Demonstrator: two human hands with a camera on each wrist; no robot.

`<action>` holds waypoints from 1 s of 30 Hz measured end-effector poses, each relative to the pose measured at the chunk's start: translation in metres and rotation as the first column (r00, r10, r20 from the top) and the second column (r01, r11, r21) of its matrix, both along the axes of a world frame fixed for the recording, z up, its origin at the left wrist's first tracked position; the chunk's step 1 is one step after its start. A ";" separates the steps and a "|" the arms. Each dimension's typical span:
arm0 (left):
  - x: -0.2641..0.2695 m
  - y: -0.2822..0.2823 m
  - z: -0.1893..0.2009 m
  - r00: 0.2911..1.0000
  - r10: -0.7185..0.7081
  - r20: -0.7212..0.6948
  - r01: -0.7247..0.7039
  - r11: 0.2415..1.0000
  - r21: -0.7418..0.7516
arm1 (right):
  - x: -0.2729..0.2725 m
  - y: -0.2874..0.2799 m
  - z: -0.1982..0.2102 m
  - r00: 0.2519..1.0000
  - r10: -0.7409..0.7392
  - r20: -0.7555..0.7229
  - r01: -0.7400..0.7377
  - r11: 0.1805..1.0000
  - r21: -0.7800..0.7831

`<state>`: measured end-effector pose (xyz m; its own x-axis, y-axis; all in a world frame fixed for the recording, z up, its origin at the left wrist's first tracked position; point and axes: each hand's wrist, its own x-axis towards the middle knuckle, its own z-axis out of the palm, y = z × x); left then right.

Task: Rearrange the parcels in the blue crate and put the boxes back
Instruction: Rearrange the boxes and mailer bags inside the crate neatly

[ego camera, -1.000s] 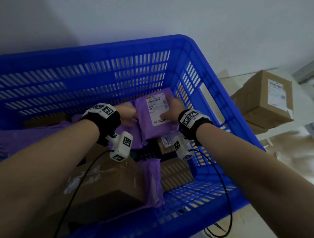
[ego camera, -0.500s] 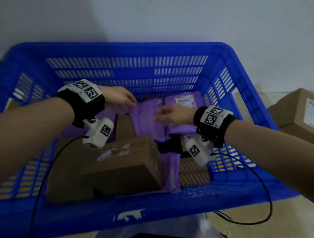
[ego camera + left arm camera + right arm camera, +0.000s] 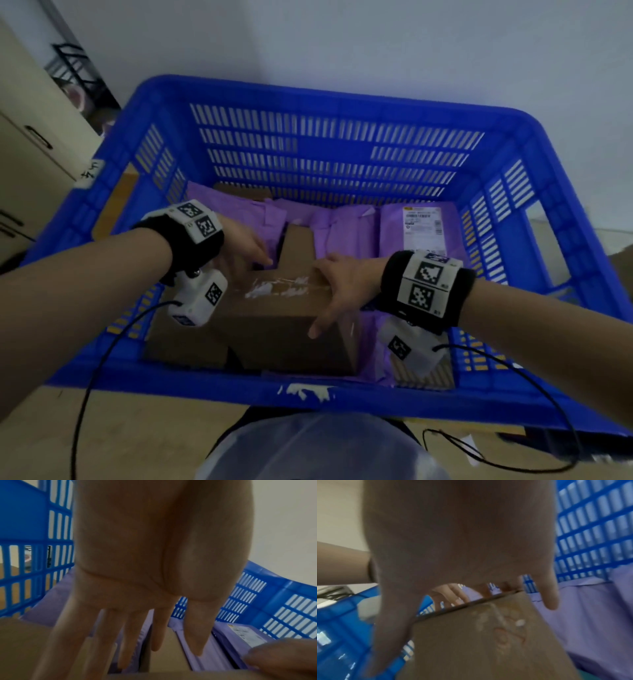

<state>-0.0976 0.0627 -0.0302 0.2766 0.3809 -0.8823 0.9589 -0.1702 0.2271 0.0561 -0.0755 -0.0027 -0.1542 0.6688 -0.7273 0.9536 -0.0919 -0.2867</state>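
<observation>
Your blue crate fills the view, its slotted walls rising on all sides, and it sits on a tan floor. Inside, along the far wall, purple mailer parcels lie packed side by side; the right-hand one shows a white shipping label. In front of them, in the near middle of the crate, sits a big cardboard box with torn white tape scraps on its top. A second cardboard box lies lower at its left, and a smaller striped box is tucked into the near right corner.

Your right hand is spread wide over the big box's right top edge, fingers straight, thumb reaching down its near face; in the right wrist view the fingers frame the box's corner, gripping nothing. Your left hand hangs over the box's far left corner, fingers straight and slightly parted in the left wrist view, holding nothing. Whether either hand actually touches the cardboard, you cannot tell.
</observation>
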 end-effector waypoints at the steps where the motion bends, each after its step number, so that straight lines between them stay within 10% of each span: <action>1: 0.001 -0.002 -0.002 1.000 0.006 -0.005 -0.006 1.000 -0.005 | -0.002 -0.001 -0.001 1.000 0.008 0.030 -0.008 1.000 0.019; 12: 0.006 0.044 0.026 0.958 0.099 0.268 -0.130 0.986 0.102 | 0.059 0.022 0.013 0.886 -0.400 -0.237 0.426 0.902 0.068; 18: 0.020 0.066 0.037 0.653 0.551 0.519 -0.560 0.813 -0.159 | 0.090 0.031 0.014 0.615 -0.642 -0.457 0.697 0.714 -0.066; 30: 0.003 0.067 0.036 0.533 0.576 0.620 -0.584 0.781 -0.224 | 0.105 0.038 -0.007 0.020 -0.807 -0.591 0.755 0.400 -0.520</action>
